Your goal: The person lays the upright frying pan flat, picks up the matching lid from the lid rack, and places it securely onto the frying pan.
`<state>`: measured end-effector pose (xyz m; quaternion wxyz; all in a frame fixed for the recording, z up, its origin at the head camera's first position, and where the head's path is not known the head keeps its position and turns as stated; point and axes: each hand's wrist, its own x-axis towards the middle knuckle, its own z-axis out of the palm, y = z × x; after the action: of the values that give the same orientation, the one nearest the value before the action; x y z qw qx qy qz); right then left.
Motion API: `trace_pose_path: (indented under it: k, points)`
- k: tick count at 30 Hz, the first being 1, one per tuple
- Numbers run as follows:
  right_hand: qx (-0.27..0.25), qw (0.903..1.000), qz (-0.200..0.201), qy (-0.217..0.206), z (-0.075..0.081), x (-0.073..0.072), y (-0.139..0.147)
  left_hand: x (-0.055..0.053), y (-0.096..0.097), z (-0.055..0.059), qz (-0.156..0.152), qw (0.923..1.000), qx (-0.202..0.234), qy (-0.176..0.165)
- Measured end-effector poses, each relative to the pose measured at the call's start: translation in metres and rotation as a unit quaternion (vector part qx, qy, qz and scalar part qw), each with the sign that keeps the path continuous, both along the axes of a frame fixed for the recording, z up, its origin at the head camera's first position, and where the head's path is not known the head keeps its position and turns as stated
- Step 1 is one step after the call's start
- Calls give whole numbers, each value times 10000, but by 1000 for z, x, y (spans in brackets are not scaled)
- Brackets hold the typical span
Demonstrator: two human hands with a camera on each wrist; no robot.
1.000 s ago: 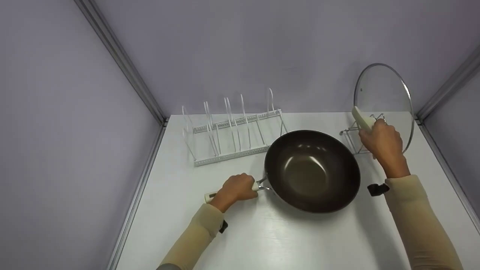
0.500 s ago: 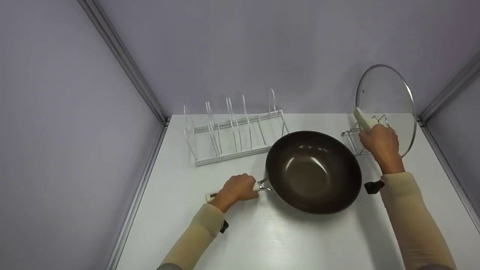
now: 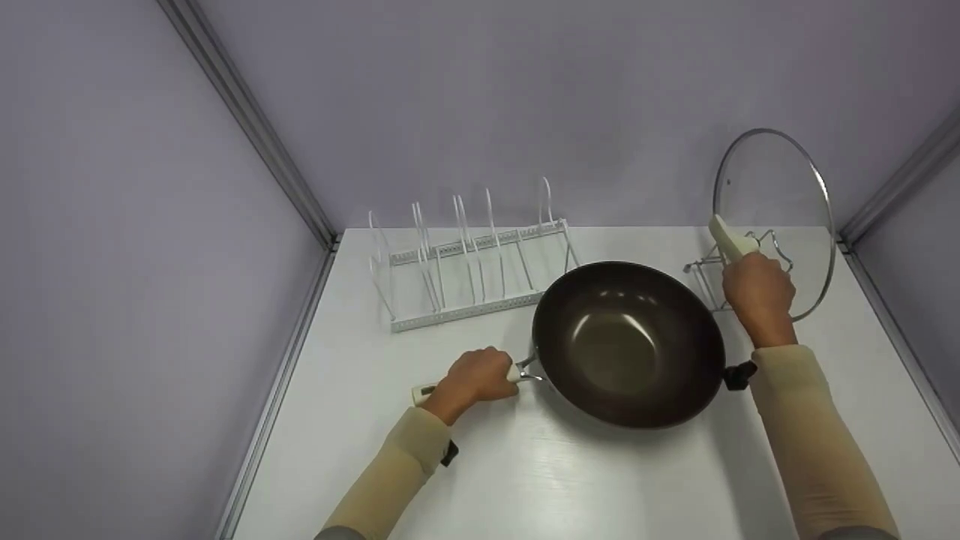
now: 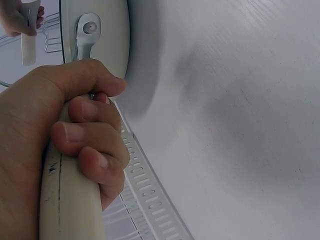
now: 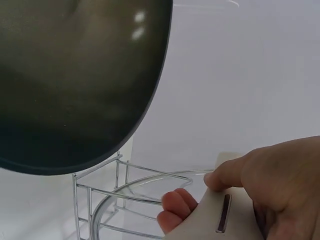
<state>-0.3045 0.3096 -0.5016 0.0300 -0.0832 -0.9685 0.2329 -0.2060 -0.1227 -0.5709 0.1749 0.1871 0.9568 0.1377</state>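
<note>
My left hand (image 3: 480,375) grips the cream handle (image 4: 75,200) of a dark brown wok (image 3: 626,345), fingers wrapped fully round it in the left wrist view. The wok's open side faces up, and its cream outer wall (image 4: 107,30) shows from the left wrist. At the right, my right hand (image 3: 759,289) holds the cream handle (image 5: 220,215) of a glass lid (image 3: 780,172), thumb on one side and fingers on the other. The lid stands on edge, its metal rim at a small wire stand (image 5: 100,192). My palm and the lid handle hide part of that stand.
A white wire rack (image 3: 465,307) with several upright loops stands at the back left, its right end close to the wok's rim. Grey walls (image 3: 525,112) enclose the white table (image 3: 352,442) at the back and both sides.
My right hand and forearm have shifted slightly left and down, still on the lid handle. The lid stays almost in place. The left hand and wok have hardly moved.
</note>
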Motion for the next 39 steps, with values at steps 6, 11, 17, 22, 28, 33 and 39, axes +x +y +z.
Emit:
trace_pose_path:
  k: [6, 11, 17, 22, 28, 33, 39]
  points:
    - [-233, 9994, -50, -246, 4, -1, 2, 0, 0, -1, 1, 10000, 30, -5]
    - [-232, 9997, -15, 59, -4, 1, 0, -1, -1, -1, 36, 10000, 27, -48]
    - [166, 9992, -88, 347, -13, 3, -1, -1, -1, 0, 31, 9999, -29, -97]
    - [320, 9989, -122, 318, -14, -1, -2, -1, -2, 2, 39, 10000, -40, -2]
    - [395, 9976, -40, 567, -15, -1, -2, -1, 0, 3, 32, 9999, -92, -67]
    - [419, 9980, -55, 463, -15, -1, 0, -3, 0, 1, -18, 9999, -152, -49]
    - [373, 9987, -77, 337, -15, -2, 2, -3, 1, 1, 46, 9999, -123, -100]
